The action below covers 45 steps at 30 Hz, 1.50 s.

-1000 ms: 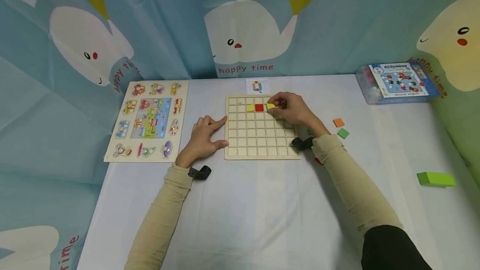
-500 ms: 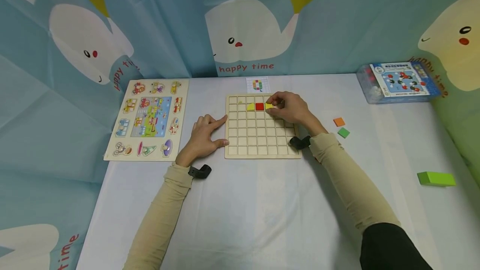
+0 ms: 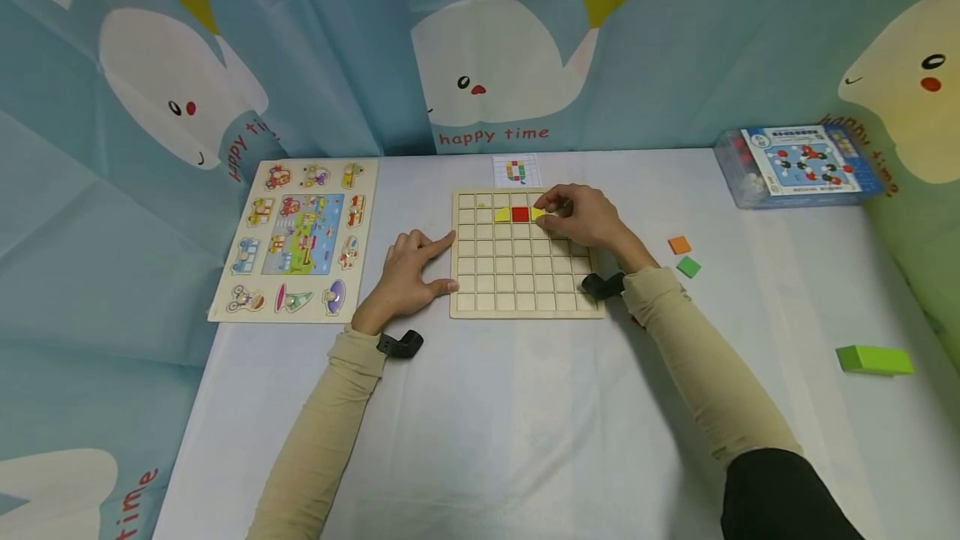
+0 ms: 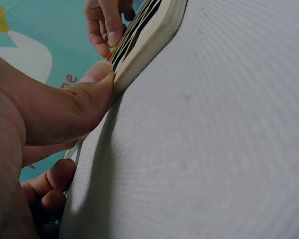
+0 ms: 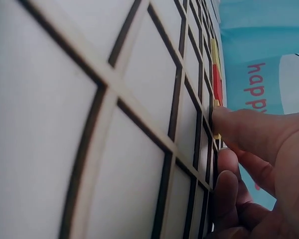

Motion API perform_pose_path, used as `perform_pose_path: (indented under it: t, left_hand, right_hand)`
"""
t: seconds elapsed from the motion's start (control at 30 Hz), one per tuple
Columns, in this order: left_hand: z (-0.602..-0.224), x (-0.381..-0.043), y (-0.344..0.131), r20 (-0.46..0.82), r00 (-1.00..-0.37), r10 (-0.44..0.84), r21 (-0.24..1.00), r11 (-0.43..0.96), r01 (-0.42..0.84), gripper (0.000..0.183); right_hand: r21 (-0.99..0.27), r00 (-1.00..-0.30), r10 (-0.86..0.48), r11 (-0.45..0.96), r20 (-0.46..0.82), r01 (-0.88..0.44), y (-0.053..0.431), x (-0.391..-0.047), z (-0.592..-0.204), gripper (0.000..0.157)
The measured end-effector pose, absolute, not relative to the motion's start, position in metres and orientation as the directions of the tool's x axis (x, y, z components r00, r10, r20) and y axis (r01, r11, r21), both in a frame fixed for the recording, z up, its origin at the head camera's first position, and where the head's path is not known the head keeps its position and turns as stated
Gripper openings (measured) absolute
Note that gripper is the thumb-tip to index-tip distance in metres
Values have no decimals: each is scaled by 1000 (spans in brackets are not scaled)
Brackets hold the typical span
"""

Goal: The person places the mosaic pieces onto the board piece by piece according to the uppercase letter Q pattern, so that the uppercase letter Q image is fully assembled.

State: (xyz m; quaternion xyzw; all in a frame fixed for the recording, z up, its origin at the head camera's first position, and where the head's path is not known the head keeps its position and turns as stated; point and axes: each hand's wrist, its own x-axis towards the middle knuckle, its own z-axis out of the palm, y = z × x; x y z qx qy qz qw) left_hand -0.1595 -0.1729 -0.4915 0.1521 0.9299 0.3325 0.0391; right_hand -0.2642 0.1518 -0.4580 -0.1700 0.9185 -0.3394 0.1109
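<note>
The right hand [image 3: 579, 215] pinches a yellow tile [image 3: 537, 213] its fingers partly hide; the left hand [image 3: 406, 273], thumb and forefinger spread, touches the board [image 3: 525, 282].

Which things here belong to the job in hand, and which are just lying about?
Seemingly in use:
grid board
red tile
yellow tile pinched by the right hand
other yellow tile
pattern card
loose orange tile, probably
loose green tile, probably

Seemingly lying about:
picture puzzle
boxed set
green block

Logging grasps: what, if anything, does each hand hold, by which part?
Right hand: flat yellow tile, seemingly pinched at its right side. Left hand: nothing; touches the left edge of a square wooden grid board.
</note>
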Motion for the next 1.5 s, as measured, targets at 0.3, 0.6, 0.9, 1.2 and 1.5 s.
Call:
perform_pose_path:
  t: [0.3,0.6,0.9,1.2,1.5]
  left_hand:
    - [-490,-159,-172,27,-950,310,635,729,256,85]
    - [-489,-158,-172,22,-953,304,633,733,248,85]
    - [-489,-158,-172,21,-953,302,631,735,247,85]
    - [-489,-158,-172,20,-953,304,635,732,247,85]
    - [-490,-158,-172,27,-951,307,635,730,254,84]
  right_hand:
    - [-657,-918,-387,713,-81,-243,152,-264,-459,24]
    - [-646,-923,-374,728,-89,-232,150,-265,-459,23]
    - [-632,-929,-363,738,-75,-238,148,-264,-461,21]
    - [-647,-935,-348,729,-70,-223,147,-263,-461,20]
    - [-648,-933,-353,726,-64,-230,146,-262,-458,21]
